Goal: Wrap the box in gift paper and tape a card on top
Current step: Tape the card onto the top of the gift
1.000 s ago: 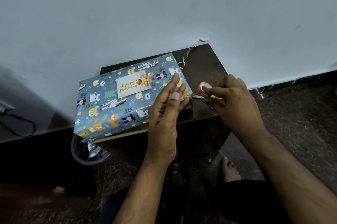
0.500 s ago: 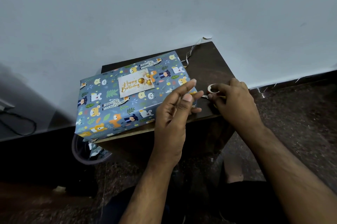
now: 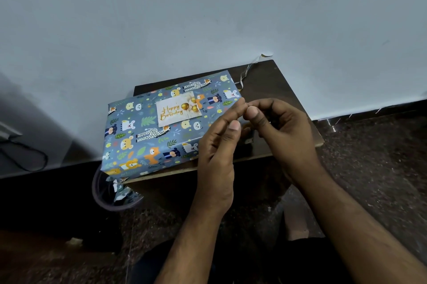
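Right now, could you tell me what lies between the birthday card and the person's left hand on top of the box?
In the head view, only patterned gift paper lies between the card and the left hand.

Left hand [image 3: 217, 145] covers the near right corner of the blue animal-print wrapped box [image 3: 147, 135]. Whatever both fingertips pinch is too small to tell. The dark round bin [image 3: 101, 193] sits half hidden under the dark wooden worktop [image 3: 277, 80].
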{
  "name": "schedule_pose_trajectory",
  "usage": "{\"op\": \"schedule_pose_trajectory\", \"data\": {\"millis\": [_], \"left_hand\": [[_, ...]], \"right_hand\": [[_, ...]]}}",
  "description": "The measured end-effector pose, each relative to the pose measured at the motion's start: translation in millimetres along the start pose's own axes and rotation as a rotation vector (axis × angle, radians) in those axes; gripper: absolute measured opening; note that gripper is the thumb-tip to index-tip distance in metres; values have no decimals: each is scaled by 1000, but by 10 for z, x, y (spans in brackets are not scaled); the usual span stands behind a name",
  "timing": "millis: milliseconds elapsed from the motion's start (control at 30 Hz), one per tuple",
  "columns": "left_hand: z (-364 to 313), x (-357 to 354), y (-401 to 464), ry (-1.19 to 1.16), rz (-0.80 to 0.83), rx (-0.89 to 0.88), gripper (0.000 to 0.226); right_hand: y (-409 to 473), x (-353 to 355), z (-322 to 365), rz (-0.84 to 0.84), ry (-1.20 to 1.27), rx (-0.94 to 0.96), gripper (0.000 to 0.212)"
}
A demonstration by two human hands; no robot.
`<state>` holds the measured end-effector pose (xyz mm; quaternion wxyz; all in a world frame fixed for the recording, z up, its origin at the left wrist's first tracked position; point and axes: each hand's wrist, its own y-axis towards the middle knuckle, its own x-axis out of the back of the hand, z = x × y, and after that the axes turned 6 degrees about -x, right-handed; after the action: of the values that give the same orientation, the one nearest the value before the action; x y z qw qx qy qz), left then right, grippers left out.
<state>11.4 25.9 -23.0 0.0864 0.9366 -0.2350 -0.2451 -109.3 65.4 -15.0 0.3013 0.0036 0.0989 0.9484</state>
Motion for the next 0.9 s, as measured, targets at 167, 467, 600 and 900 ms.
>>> {"op": "schedule_pose_trajectory", "data": {"millis": [167, 467, 600, 900], "left_hand": [[-41, -21, -4, -14, 18, 10, 30], [-252, 114, 139, -125, -95, -58, 39], [-295, 250, 192, -64, -241, -142, 38], [-245, 683, 305, 852, -251, -405, 18]], "right_hand": [[-14, -24, 79, -7, 52, -32, 11], [24, -328, 211, 18, 64, -55, 14], [149, -600, 166, -35, -199, 89, 12], [551, -645, 3, 65, -726, 379, 10]]}}
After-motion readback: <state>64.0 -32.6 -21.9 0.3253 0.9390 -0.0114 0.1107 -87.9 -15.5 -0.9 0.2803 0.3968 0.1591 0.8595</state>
